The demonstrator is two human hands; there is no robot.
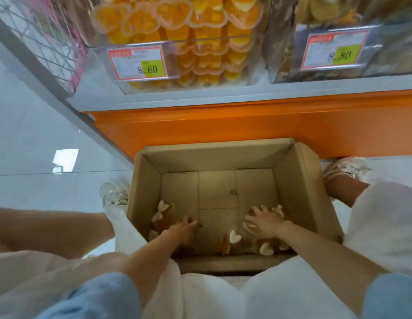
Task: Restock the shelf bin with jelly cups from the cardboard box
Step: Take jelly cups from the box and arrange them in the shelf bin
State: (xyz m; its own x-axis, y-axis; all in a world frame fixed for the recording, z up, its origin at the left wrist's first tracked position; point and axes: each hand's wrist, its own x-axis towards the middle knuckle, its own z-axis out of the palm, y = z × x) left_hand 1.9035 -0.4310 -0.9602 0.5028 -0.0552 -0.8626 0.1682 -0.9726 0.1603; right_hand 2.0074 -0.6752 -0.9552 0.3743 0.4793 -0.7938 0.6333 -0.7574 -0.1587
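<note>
Both hands are down inside the cardboard box [299,180], which stands on the floor [39,134] against the shelf's orange base [223,125]. The remaining jelly cups [235,237] – heart-shaped, pale-lidded – lie only along the box's near wall and in its near corners; the far half of the bottom is bare card.

The right hand [265,223] is clawed over the near-right clump, fingers spread and curled down round the cups. The left hand [182,226] reaches toward the near-left clump [162,207], which lies just left and far of its fingertips; it is blurred, so I cannot tell whether it grips anything.

The shelf bin [223,39], already well stocked with orange cups, sits straight above and beyond the box. The lift looks to be up and away, clearing the box's far wall and the shelf lip – open room in between.
</note>
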